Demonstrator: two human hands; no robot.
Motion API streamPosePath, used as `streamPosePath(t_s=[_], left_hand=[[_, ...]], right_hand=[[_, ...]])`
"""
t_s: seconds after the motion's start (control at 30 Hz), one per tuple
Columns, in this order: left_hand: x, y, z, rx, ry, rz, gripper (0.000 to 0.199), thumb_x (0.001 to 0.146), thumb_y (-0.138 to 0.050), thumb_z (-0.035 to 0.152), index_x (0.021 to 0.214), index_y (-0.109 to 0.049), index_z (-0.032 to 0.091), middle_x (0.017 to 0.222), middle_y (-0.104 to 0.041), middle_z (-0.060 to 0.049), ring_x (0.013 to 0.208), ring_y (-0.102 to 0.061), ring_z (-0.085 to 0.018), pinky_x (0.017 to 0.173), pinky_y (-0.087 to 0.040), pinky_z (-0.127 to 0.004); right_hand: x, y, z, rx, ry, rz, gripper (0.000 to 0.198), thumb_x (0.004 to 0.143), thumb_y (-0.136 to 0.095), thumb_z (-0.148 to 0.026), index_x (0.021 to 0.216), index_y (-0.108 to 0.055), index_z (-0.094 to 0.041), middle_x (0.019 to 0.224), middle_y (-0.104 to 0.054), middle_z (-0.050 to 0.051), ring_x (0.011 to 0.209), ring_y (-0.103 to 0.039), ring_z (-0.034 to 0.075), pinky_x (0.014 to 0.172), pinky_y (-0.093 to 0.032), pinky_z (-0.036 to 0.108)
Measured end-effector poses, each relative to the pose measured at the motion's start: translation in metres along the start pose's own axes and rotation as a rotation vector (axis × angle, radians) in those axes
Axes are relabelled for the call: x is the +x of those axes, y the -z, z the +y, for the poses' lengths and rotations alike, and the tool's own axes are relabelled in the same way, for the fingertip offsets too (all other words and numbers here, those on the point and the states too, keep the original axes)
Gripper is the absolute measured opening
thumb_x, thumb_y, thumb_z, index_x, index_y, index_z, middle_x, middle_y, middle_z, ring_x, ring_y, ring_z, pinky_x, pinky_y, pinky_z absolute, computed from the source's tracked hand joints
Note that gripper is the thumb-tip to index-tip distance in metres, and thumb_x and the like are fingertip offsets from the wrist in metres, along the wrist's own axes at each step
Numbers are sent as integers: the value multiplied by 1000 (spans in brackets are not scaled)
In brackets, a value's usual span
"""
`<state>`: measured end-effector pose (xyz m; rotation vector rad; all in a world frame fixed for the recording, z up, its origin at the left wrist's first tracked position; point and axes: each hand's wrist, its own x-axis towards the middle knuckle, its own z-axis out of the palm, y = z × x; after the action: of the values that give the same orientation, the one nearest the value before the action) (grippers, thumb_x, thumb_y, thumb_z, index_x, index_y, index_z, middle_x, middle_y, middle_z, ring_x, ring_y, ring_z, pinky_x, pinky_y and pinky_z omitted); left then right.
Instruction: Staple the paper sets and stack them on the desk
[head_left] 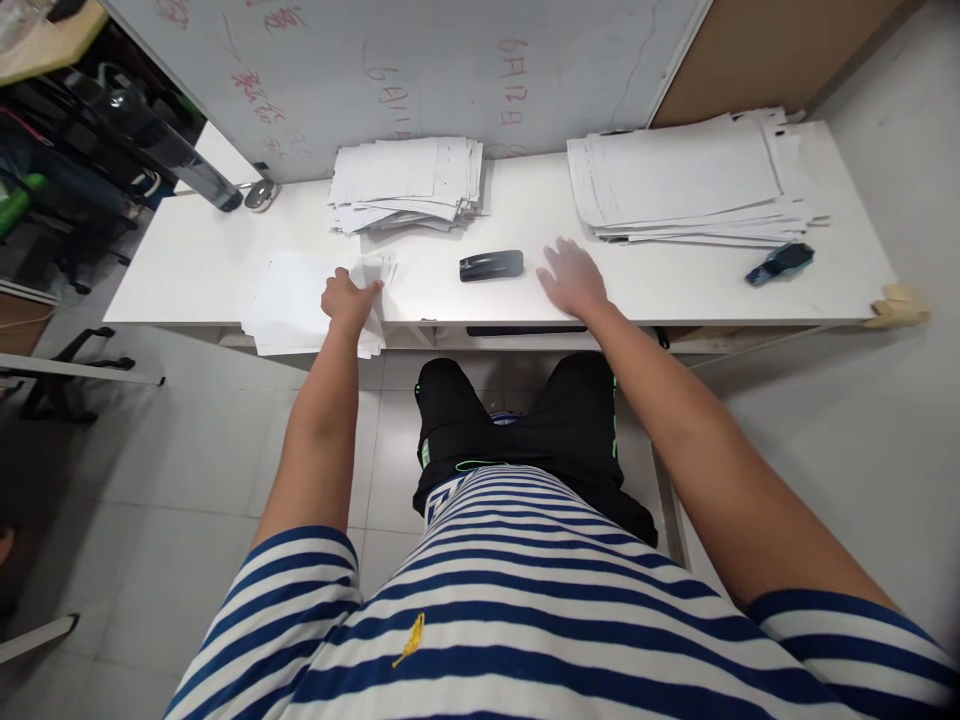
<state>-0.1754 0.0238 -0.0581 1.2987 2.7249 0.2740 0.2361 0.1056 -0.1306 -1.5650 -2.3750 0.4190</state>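
Note:
My left hand (347,300) is closed over the right part of a loose stack of white paper sheets (289,295), its thumb at their edge. The stack overhangs the front edge of the white desk. In the middle of the desk lies a black stapler (491,265). Just right of the stapler, my right hand (576,280) hovers over or rests on the desktop, fingers spread and slightly blurred, holding nothing. Farther back are a shorter paper pile (409,170) and a larger, wider pile (675,175) on the right.
A dark blue-black object (780,263) lies at the desk's right end. On the left stand a clear bottle (176,150) and a computer mouse (261,195). A whiteboard (435,70) with red writing rises behind the white desk (420,295). An open shelf runs beneath the desktop.

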Motion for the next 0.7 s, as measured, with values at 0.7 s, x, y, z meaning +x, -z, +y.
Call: streamPosePath(t_s=[0.7], left_hand=[[0, -15, -8, -89, 70, 87, 43, 88, -62, 45, 121, -65, 19, 122, -71, -20, 120, -64, -40, 102, -48, -55]], right_hand=[[1, -3, 5, 68, 15, 5, 72, 101, -29, -59, 162, -32, -21, 171, -28, 8, 160, -18, 35, 129, -13, 60]])
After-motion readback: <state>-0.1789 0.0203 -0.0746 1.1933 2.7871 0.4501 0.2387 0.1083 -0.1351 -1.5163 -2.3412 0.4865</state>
